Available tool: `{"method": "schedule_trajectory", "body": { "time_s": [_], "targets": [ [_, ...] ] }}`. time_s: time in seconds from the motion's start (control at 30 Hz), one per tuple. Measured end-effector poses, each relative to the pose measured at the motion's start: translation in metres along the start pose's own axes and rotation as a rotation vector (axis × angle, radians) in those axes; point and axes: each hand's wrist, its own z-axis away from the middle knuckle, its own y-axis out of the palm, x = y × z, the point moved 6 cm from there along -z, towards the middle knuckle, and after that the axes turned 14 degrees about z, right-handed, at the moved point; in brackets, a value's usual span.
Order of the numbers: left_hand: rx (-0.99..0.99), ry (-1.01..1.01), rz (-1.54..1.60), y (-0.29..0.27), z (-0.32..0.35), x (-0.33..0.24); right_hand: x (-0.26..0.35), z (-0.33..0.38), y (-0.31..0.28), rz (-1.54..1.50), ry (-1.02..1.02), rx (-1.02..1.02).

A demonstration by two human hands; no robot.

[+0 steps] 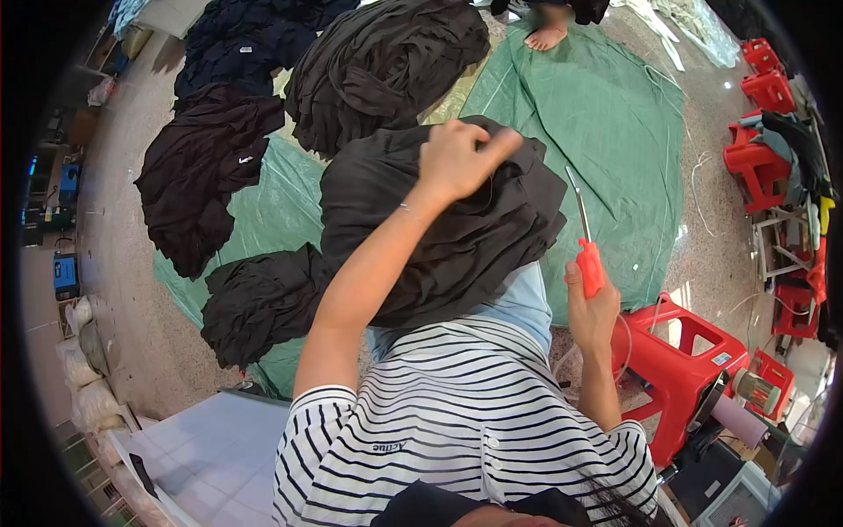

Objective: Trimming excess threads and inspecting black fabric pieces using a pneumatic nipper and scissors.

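A heap of dark grey-brown fabric point(421, 237) lies across my lap. Over its upper part is my left hand point(457, 160), its fingers curled and partly smeared by motion. Whatever those fingers pinch, if anything, does not show. My right hand point(594, 307) is wrapped round the handle of a red-handled tool with a long slender metal shaft point(580, 204). The shaft points up and away, just right of the fabric and apart from it. A thin pale tube or cord point(626, 341) runs beside my right wrist; whether it joins the tool is unclear.
More dark fabric piles point(386, 70) lie ahead, with a purplish heap point(202, 176) and a smaller one point(263, 303) at left. A green tarp point(615, 123) covers the floor. Another person's bare foot point(546, 35) rests at the far edge. A red stool point(680, 364) stands at right.
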Motion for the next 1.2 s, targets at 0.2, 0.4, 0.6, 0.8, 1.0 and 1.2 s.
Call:
{"method": "schedule_trajectory", "body": {
  "time_s": [0.2, 0.4, 0.6, 0.8, 1.0, 1.2],
  "targets": [
    [0.095, 0.374, -0.169, 0.052, 0.058, -0.051, -0.003, 0.004, 0.002, 0.071, 0.005, 0.065],
    [-0.210, 0.164, 0.372, -0.007, 0.032, 0.005, -0.002, 0.006, -0.003, 0.056, -0.051, 0.033],
    [0.157, 0.169, -0.069, -0.009, 0.055, 0.013, 0.009, 0.003, 0.004, 0.108, -0.067, 0.107],
    [0.081, 0.213, 0.082, -0.003, 0.057, 0.007, 0.022, 0.009, 0.004, 0.052, -0.140, 0.086],
    [-0.072, 0.495, -0.060, -0.004, 0.078, -0.028, 0.021, 0.012, 0.005, 0.051, -0.129, 0.101],
    [0.035, 0.211, 0.243, 0.014, 0.075, 0.004, 0.025, 0.019, 0.006, 0.239, -0.199, 0.183]
  ]
}}
